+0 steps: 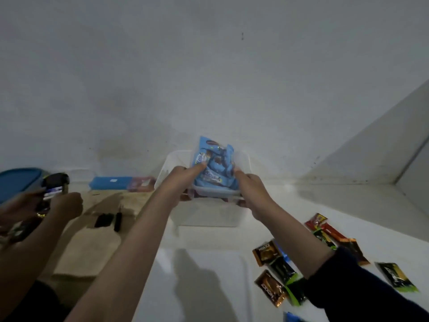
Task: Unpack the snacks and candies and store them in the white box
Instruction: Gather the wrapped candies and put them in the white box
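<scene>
While you hold the blue snack packets point(212, 168) in your left hand point(178, 180) and right hand point(249, 185) over the white box point(209, 216) by the worktop's far edge, the slippery bundle could slide apart, spilling beside the box.

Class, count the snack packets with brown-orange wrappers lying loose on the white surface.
2: one brown packet beside the right forearm, another nearer the camera. The forearm may hide more.
</scene>
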The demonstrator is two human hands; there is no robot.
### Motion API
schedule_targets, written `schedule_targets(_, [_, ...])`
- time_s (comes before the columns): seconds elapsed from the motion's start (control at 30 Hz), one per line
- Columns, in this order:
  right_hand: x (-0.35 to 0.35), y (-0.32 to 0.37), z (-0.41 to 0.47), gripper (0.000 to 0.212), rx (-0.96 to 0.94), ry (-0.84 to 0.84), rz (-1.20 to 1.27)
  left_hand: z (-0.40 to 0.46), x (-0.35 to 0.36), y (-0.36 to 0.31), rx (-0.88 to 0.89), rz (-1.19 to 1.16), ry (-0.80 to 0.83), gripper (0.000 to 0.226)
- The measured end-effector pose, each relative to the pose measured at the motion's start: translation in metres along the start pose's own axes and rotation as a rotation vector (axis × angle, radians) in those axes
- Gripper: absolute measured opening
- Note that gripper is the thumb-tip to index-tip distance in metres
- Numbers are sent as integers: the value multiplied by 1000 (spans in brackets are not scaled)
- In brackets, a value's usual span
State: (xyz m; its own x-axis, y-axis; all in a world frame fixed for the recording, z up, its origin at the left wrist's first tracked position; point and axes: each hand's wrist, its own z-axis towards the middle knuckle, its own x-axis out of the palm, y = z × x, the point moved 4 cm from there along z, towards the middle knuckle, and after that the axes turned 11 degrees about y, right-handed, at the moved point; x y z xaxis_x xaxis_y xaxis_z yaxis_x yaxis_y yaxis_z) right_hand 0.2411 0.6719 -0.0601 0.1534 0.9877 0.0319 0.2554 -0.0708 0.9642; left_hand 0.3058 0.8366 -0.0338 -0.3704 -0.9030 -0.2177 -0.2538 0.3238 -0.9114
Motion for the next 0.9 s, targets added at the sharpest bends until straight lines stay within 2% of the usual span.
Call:
schedule_targets(0.2, [45, 26, 84, 16, 149, 120, 141, 68, -53, -32, 8, 202, -77, 54])
schedule_targets(0.37, [72, -6, 137, 19, 353, 252, 258, 128, -65, 8, -73, 289, -44, 50])
schedule_targets(0.47, [81, -36, 174, 21, 464, 292, 172, 157, -67, 36, -145, 412, -10, 39])
schedule_targets(0.57, [81, -58, 193, 23, 556, 332, 109, 179, -66, 62, -214, 499, 42, 42])
schedule_targets(0.7, [83, -84, 206, 31, 615, 417, 170, 202, -68, 99, -260, 603, 120, 48])
schedule_targets(0.8, [83, -99, 222, 21, 624, 375, 34, 212, -68, 112, -279, 595, 131, 46])
schedule_targets(0.9, [80, -107, 232, 15, 625, 359, -97, 213, -68, 107, -271, 707, 79, 48])
